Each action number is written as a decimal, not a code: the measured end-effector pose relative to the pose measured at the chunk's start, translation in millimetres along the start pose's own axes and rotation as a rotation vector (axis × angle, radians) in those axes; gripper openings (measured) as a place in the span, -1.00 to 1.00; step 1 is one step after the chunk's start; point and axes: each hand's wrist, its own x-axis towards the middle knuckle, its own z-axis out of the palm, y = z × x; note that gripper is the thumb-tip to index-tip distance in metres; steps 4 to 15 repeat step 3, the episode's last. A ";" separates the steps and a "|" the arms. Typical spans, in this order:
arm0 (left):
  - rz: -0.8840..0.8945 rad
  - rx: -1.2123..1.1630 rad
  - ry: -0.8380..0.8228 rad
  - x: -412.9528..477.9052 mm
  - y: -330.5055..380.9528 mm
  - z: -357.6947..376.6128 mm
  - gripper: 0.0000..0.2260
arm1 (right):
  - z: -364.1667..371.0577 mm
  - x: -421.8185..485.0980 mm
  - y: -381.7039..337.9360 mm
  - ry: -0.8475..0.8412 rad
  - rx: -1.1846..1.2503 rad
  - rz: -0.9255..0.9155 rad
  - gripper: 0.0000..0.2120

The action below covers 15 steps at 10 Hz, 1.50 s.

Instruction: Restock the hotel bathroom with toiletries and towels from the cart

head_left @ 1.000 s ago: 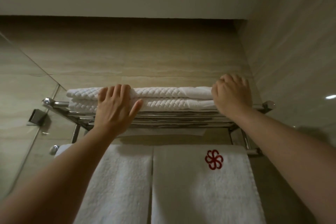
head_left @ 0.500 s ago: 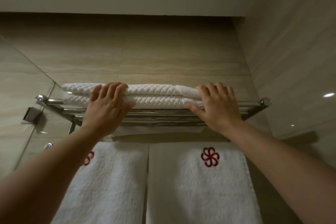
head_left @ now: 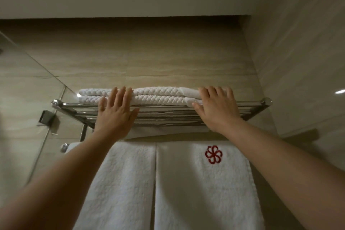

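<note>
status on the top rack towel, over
Left hand open, right hand open, fingers flat on folded towel. Towel sits on chrome rack. Hanging towels below, nothing blocking.

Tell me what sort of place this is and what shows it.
Most likely a hotel bathroom. A chrome towel rack on a tiled wall carries a folded white towel, two more white towels hang below it, one stitched with a red flower logo, and a glass panel stands at the left.

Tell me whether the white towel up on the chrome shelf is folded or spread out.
Folded. The quilted towel lies on the chrome shelf as two stacked layers with rounded front edges.
</note>
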 end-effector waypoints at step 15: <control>0.242 -0.028 -0.271 -28.2 15.7 -65.6 -0.43 | -39.2 -43.0 -3.8 -0.208 0.129 -0.080 -0.44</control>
